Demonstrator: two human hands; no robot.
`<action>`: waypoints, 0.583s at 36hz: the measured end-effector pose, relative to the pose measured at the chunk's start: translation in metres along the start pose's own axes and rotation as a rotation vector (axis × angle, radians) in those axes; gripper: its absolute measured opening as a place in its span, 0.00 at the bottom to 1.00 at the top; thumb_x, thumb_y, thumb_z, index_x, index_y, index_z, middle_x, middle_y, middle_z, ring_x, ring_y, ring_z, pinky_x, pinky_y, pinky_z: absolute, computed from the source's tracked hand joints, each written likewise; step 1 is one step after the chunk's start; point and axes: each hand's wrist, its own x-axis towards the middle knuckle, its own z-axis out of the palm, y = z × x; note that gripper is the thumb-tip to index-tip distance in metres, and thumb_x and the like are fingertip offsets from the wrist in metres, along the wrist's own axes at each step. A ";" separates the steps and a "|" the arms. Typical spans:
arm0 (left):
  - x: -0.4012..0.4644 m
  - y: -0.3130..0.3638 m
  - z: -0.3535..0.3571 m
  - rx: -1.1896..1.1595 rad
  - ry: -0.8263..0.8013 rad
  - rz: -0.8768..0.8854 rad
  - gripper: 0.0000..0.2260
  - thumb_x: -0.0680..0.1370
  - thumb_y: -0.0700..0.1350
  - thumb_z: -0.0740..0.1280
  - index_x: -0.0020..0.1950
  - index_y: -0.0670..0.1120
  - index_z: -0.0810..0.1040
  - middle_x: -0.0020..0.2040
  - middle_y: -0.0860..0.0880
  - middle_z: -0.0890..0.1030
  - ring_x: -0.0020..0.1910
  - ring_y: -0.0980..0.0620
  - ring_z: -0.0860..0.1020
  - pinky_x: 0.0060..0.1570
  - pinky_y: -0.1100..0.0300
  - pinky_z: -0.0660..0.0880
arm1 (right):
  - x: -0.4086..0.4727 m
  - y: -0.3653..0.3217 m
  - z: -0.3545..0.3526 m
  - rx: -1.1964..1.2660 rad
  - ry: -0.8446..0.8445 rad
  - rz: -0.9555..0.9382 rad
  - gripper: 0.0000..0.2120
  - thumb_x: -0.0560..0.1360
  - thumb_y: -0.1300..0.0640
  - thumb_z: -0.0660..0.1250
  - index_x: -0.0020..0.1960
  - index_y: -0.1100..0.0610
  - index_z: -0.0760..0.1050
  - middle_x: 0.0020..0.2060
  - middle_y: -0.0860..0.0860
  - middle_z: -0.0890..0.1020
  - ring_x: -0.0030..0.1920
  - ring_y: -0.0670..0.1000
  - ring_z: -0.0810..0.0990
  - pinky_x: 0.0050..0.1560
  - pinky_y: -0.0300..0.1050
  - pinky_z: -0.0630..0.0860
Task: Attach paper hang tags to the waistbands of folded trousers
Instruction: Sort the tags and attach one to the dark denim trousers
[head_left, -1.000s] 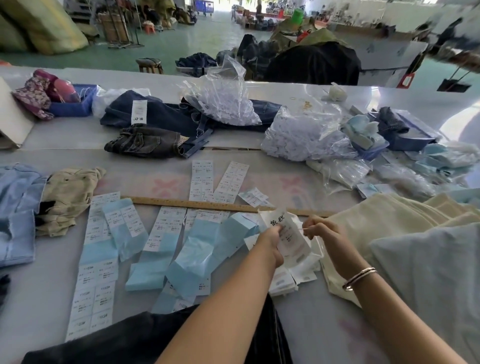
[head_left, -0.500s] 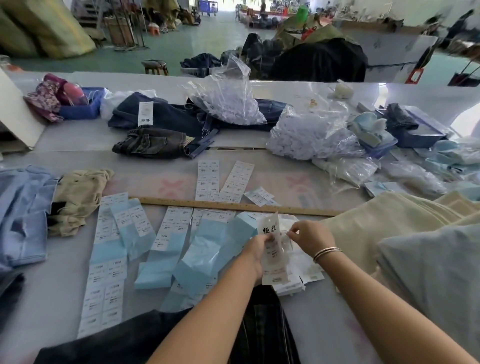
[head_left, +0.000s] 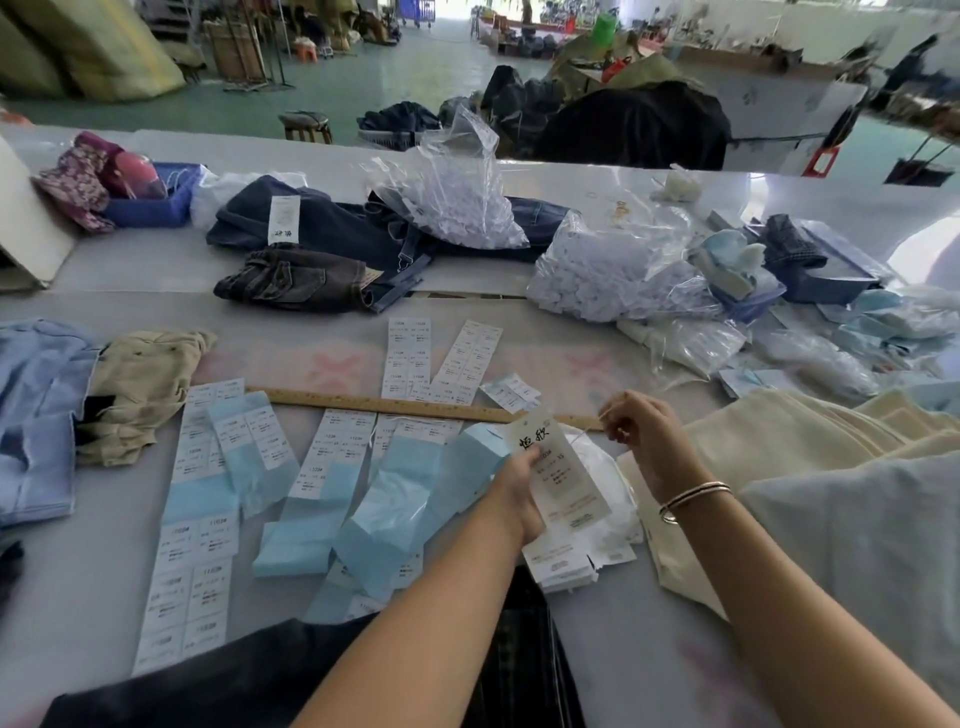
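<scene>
Hang tag (head_left: 563, 470) white with black characters; label strips (head_left: 197, 467) white and pale blue; ruler (head_left: 395, 404) tan; folded trousers (head_left: 810, 431) cream; jeans (head_left: 332, 228) dark blue; bin (head_left: 156, 208) blue; table (head_left: 104, 561) pale grey.

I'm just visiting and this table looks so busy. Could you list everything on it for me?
hang tag: one, white, held above the tag pile
tag pile: one, white, near table edge
sticker strips: many, white on blue backing, table centre
wooden ruler: one, tan, behind the strips
cream trousers: a stack, right
dark jeans: two, far side
plastic bags: several, clear, far right
blue bin: one, far left
left hand: grips the hang tag
right hand: fingers pinch its string
</scene>
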 end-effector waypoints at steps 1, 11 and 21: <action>0.000 -0.002 0.002 0.016 0.008 0.007 0.13 0.83 0.48 0.56 0.49 0.46 0.78 0.42 0.44 0.81 0.44 0.44 0.78 0.49 0.50 0.73 | -0.003 -0.002 -0.001 0.104 0.007 0.004 0.21 0.71 0.70 0.55 0.25 0.55 0.73 0.26 0.51 0.73 0.29 0.47 0.68 0.31 0.37 0.65; -0.003 -0.007 -0.018 0.059 0.057 -0.066 0.12 0.83 0.47 0.58 0.46 0.45 0.77 0.41 0.43 0.80 0.42 0.43 0.78 0.42 0.50 0.73 | -0.011 0.016 -0.007 -0.141 0.012 0.056 0.14 0.74 0.66 0.60 0.31 0.58 0.75 0.28 0.48 0.77 0.32 0.45 0.71 0.38 0.41 0.65; -0.004 -0.016 -0.045 0.021 0.020 -0.026 0.09 0.80 0.42 0.59 0.49 0.43 0.79 0.41 0.42 0.81 0.40 0.43 0.78 0.46 0.50 0.74 | -0.001 0.046 0.019 -1.244 -0.145 0.061 0.15 0.79 0.48 0.57 0.40 0.50 0.79 0.42 0.52 0.83 0.39 0.52 0.77 0.37 0.43 0.66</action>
